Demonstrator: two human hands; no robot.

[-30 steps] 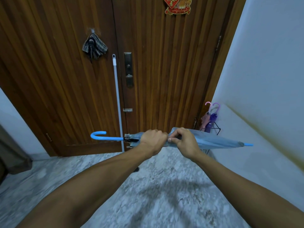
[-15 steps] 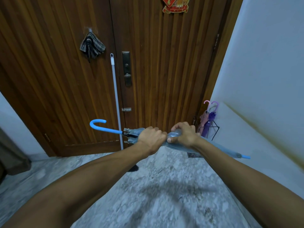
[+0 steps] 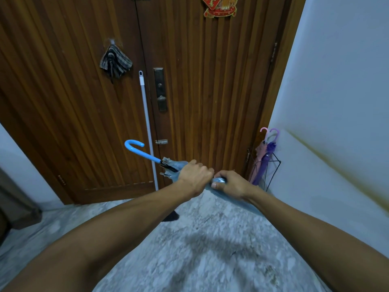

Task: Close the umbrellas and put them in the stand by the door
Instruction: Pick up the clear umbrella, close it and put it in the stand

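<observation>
A folded grey-blue umbrella [image 3: 171, 166] with a bright blue hooked handle is held slantwise in front of me, handle up to the left, its tip end hidden under my right forearm. My left hand [image 3: 194, 177] grips the canopy near the handle end. My right hand [image 3: 230, 184] grips the canopy just beside it. A black wire stand [image 3: 271, 167] sits in the corner by the door and holds a pink umbrella [image 3: 260, 154] and a purple umbrella [image 3: 267, 160], both folded.
The brown wooden door [image 3: 200, 91] fills the view ahead. A white pole [image 3: 147, 127] leans on it, and a striped cloth [image 3: 115, 62] hangs from a hook. A white wall [image 3: 336, 102] runs along the right. The floor is grey marble [image 3: 200, 249].
The umbrella has tilted: its handle rose to the left and its tip dropped down right, out of sight behind my right forearm. Both hands stayed closed on it.
</observation>
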